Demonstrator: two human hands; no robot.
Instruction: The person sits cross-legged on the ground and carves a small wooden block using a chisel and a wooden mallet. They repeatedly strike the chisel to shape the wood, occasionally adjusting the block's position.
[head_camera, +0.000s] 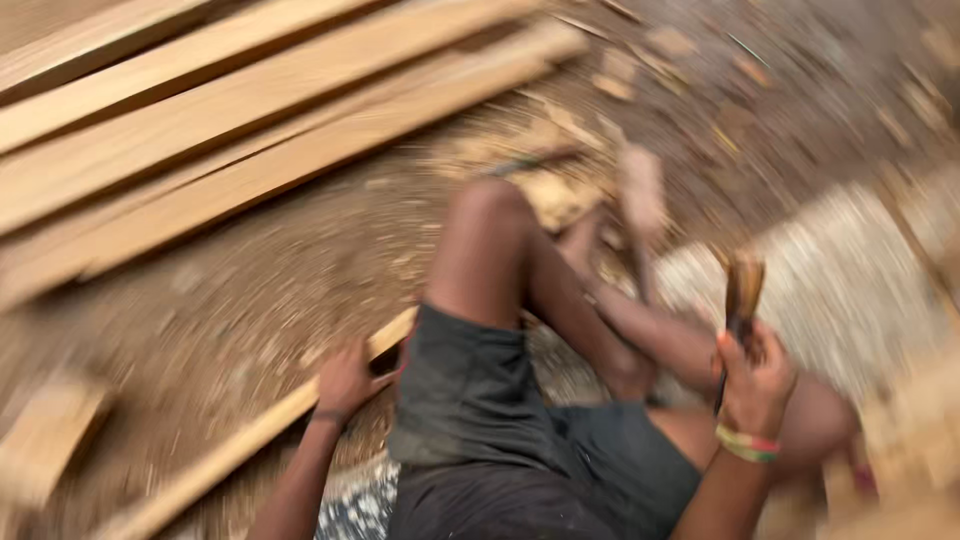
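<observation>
Sawdust and wood shavings covered the ground (250, 300), all blurred. The left hand (345, 382) was curled around a long wooden strip (215, 460) lying beside the person's knee. The right hand (755, 385), with a striped wristband (745, 443), gripped a dark tool handle (743, 290) upright. Stacked planks (230, 110) lay toward the ground's far left.

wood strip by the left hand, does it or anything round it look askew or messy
The wood strip under the left hand lies slanted across ground strewn with wood shavings, away from the stacked planks. The right hand grips a dark-handled tool. Blur hides finer detail.
</observation>
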